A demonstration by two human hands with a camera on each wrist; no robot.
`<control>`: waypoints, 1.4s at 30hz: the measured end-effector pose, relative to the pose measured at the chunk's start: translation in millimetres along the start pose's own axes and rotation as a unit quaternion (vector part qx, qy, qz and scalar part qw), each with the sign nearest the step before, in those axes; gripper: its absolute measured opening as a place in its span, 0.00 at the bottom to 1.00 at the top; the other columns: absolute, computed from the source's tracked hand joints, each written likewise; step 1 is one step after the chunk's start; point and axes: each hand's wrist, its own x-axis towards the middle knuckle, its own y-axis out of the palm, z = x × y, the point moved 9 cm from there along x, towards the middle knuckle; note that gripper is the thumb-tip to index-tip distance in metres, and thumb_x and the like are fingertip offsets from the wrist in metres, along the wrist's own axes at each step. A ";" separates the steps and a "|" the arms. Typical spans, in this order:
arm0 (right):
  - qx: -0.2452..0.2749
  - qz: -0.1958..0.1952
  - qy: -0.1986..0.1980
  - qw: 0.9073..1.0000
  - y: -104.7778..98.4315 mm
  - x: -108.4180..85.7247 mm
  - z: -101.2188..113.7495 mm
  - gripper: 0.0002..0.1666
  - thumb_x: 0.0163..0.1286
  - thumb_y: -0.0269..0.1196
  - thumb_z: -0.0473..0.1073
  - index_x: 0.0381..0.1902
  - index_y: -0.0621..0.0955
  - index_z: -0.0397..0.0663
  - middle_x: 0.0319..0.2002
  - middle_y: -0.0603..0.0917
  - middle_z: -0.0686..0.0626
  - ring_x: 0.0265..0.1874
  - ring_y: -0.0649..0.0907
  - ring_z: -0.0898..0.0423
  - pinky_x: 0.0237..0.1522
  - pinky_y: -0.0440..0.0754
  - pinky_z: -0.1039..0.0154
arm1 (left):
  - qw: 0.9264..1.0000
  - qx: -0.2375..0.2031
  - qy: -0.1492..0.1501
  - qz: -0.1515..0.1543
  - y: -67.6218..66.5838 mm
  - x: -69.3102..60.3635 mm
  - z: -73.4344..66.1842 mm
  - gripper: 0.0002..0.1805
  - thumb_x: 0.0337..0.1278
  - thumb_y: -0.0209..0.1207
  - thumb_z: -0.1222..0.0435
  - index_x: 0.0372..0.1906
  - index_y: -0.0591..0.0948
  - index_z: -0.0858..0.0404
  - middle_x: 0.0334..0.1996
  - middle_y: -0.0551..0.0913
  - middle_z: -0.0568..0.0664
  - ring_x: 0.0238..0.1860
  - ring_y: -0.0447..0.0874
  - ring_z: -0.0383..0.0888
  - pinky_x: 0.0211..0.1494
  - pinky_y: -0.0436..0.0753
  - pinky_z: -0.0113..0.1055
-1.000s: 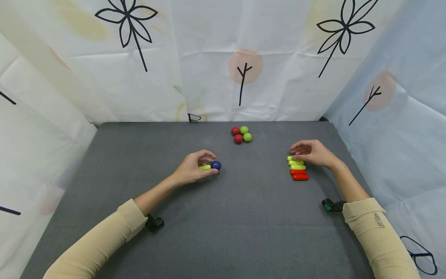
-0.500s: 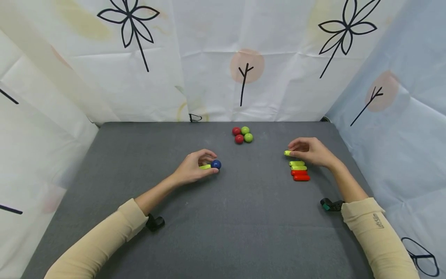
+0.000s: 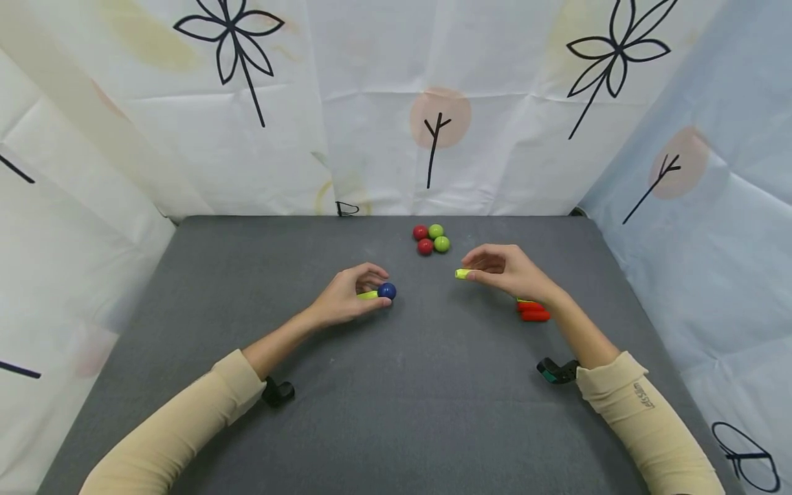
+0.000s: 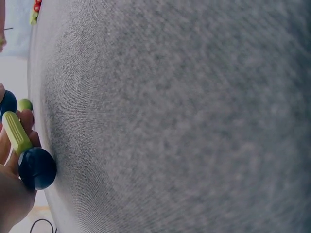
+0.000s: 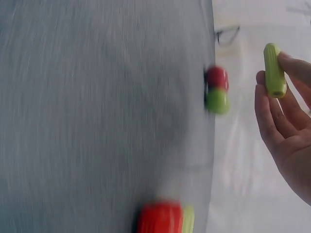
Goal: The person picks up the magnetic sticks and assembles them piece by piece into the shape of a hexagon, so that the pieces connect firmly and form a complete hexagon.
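My left hand holds a short yellow-green ridged rod with a blue ball on one end and another blue ball on the other. Its thumb and fingers close on this dumbbell-shaped piece, just above the table. Across from it, my right hand pinches a loose yellow-green rod between thumb and fingers, raised off the table. No ball shows on this rod; a hole appears in its near end.
Red balls and green balls sit grouped at the back of the grey table. Red rods lie beneath my right forearm, beside a yellow-green rod mostly hidden by the wrist. Patterned cloth surrounds the table.
My right hand has lifted a yellow-green rod from the row and carried it left toward the left hand. The left hand has barely moved and keeps its piece.
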 end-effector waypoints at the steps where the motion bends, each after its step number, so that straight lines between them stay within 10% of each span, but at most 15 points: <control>1: 0.008 0.004 -0.004 1.000 6.6 2.2 4.0 0.16 0.74 0.71 0.32 0.57 0.86 0.36 0.52 0.91 0.37 0.48 0.91 0.56 0.50 0.88 0.69 | 1.000 0.001 0.000 0.001 0.3 -0.1 0.2 0.27 0.61 0.79 0.59 0.62 0.83 0.59 0.57 0.92 0.54 0.58 0.91 0.49 0.65 0.87 0.51; 22: 0.011 0.021 -0.026 0.999 96.6 38.2 35.4 0.14 0.73 0.73 0.35 0.53 0.87 0.35 0.49 0.92 0.40 0.49 0.93 0.47 0.54 0.91 0.54 | 0.999 -0.019 0.014 0.022 10.5 0.2 -11.2 0.27 0.63 0.77 0.63 0.64 0.82 0.64 0.58 0.91 0.55 0.58 0.91 0.50 0.66 0.87 0.51; 32: 0.026 0.025 -0.028 0.999 92.4 41.9 33.9 0.13 0.75 0.71 0.35 0.54 0.87 0.35 0.50 0.92 0.39 0.49 0.92 0.45 0.55 0.91 0.54 | 1.000 0.022 0.019 0.013 13.0 0.6 -19.3 0.25 0.65 0.75 0.61 0.63 0.82 0.63 0.54 0.89 0.55 0.41 0.87 0.44 0.49 0.84 0.36; 42: 0.038 -0.054 0.038 0.997 46.9 65.2 -5.6 0.22 0.77 0.68 0.35 0.65 0.82 0.33 0.65 0.85 0.33 0.56 0.91 0.34 0.47 0.86 0.67 | 0.999 0.009 0.034 0.012 14.3 1.0 -24.3 0.24 0.66 0.68 0.71 0.65 0.80 0.64 0.60 0.86 0.61 0.56 0.86 0.51 0.64 0.86 0.51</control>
